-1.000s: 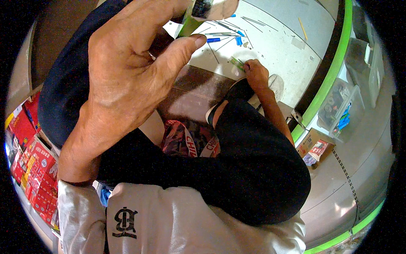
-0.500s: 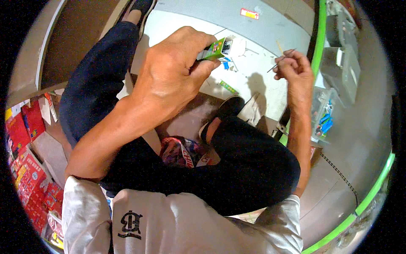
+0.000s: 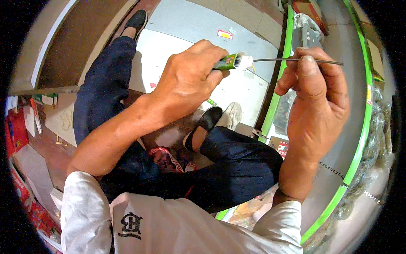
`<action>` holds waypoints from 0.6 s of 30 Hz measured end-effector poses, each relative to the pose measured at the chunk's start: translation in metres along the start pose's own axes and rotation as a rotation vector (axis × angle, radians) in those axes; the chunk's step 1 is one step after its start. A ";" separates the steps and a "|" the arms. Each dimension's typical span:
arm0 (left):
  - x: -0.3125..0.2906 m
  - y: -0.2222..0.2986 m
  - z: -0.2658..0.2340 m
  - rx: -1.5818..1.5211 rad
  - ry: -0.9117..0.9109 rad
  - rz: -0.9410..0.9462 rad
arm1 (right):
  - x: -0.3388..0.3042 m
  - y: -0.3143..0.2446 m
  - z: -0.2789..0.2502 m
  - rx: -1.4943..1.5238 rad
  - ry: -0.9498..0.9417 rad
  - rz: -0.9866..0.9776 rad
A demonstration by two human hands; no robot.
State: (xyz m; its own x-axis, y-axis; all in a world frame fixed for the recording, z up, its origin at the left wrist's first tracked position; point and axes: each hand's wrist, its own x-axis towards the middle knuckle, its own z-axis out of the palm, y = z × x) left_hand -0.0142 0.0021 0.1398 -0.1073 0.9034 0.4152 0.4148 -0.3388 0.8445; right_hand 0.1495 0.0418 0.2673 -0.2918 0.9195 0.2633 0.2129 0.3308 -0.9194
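My left hand (image 3: 188, 72) grips a small green box (image 3: 228, 62) between thumb and fingers. From the box's right end a white piece (image 3: 244, 62) sticks out; whether it is a flap or something inside I cannot tell. My right hand (image 3: 319, 93) is raised at the right, pinching a thin dark rod (image 3: 270, 59) between thumb and fingertips. The rod lies nearly level, its left end close to the white piece; contact is unclear. A thin yellowish strand hangs by the white piece.
Below my hands lies a white and grey board (image 3: 243, 91) with a red-and-white label (image 3: 225, 34). Green-edged shelving (image 3: 357, 165) runs along the right. A pale cloth (image 3: 230, 115) lies beside my shoe (image 3: 210, 117). Red packages (image 3: 17, 131) stand at the far left, near a brown panel (image 3: 78, 46).
My right hand has come up, nearer the camera, and the rod has turned from slanting to nearly level. My left hand has moved right with the green box. The whole view has shifted.
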 end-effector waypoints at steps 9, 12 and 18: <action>-0.001 0.005 -0.016 -0.020 0.053 0.066 | -0.016 -0.002 0.028 -0.139 0.040 -0.146; 0.001 0.006 -0.017 -0.058 0.087 0.047 | -0.013 -0.002 0.027 -0.328 -0.016 -0.280; 0.003 0.004 -0.017 -0.011 0.120 0.080 | -0.013 0.001 0.026 -0.414 -0.079 -0.433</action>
State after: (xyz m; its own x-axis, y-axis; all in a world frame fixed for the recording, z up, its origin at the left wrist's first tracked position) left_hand -0.0279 -0.0008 0.1503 -0.1822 0.8354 0.5186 0.4161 -0.4124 0.8104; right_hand 0.1291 0.0242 0.2550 -0.4984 0.6692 0.5511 0.3997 0.7415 -0.5389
